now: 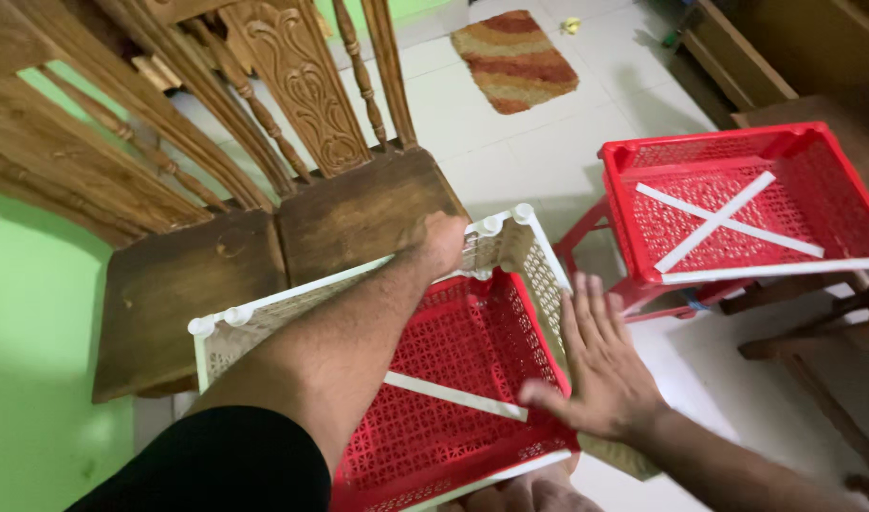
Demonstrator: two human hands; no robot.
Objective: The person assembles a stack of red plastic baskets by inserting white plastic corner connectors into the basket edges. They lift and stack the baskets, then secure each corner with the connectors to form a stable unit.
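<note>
Head view, looking down: our left hand point(441, 245) is clenched on the far rim of a red-and-white plastic lattice tray point(463, 379), fingers curled together over the white edge near the rounded corner pegs. Left forearm w/ black sleeve point(226, 465) runs diagonally across the tray. Our right hand point(596, 365) is flat, fingers spread apart, palm down against the tray's right side, approx. at the white wall; it grips nothing.

The tray sits tilted in front of us, red mesh floor w/ a white strip across it, white walls round it. Its far edge is touching or just over the seat of a dark wooden chair point(359, 209); a 2nd wooden seat point(169, 284) is just beside, at left. Carved chair backs rise at top left.

At right, well apart from our hands, a second red tray point(738, 204) w/ a white X on its floor rests on red legs. A striped rug point(513, 59) lies on the white tile floor point(510, 152) at top. Green wall point(27, 379) at left.
</note>
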